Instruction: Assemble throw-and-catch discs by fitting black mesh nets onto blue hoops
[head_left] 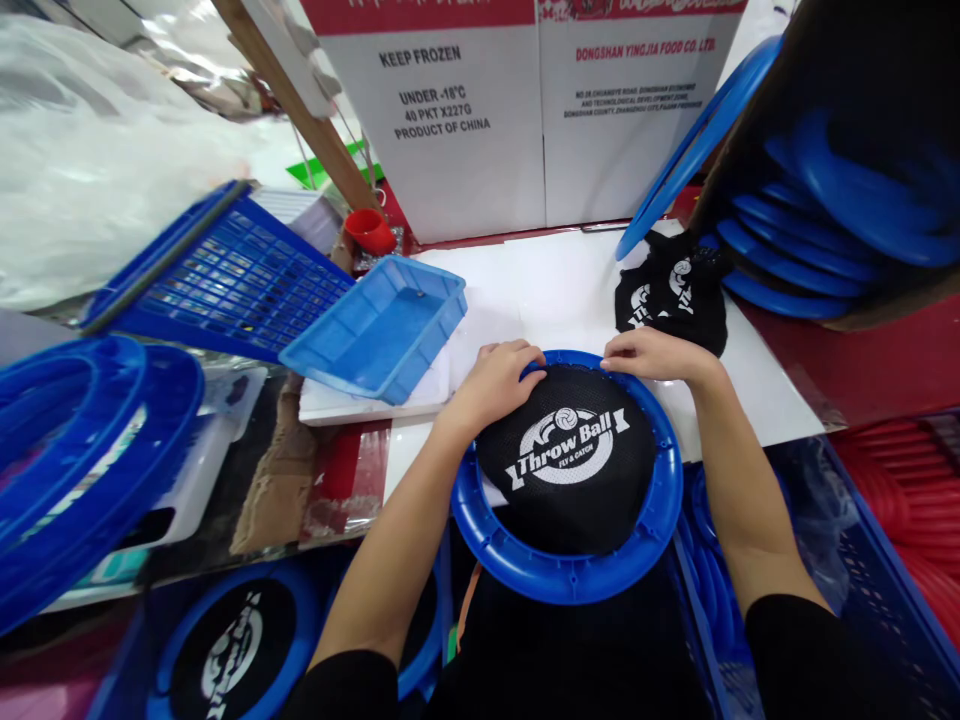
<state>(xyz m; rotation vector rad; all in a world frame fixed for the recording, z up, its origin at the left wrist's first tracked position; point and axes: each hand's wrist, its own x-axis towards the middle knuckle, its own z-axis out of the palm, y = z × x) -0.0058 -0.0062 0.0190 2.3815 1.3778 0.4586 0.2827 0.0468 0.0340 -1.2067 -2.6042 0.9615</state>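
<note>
here our left grip (501,385) and right grip (654,354) hold the blue ring (568,582) at far side; we should tension the cloth (577,518) evenly.

Bare forearms (390,545) extended forward; left fingers (514,352) curled, right fingers (628,342) bent.

From the head, one camera looks forward and down at close hands (498,382).

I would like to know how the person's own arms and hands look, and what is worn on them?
The left sleeve and right sleeve are black, ending around the elbows. The forearms are bare. The left hand and right hand wear no gloves; no watch or bracelet shows.
</note>
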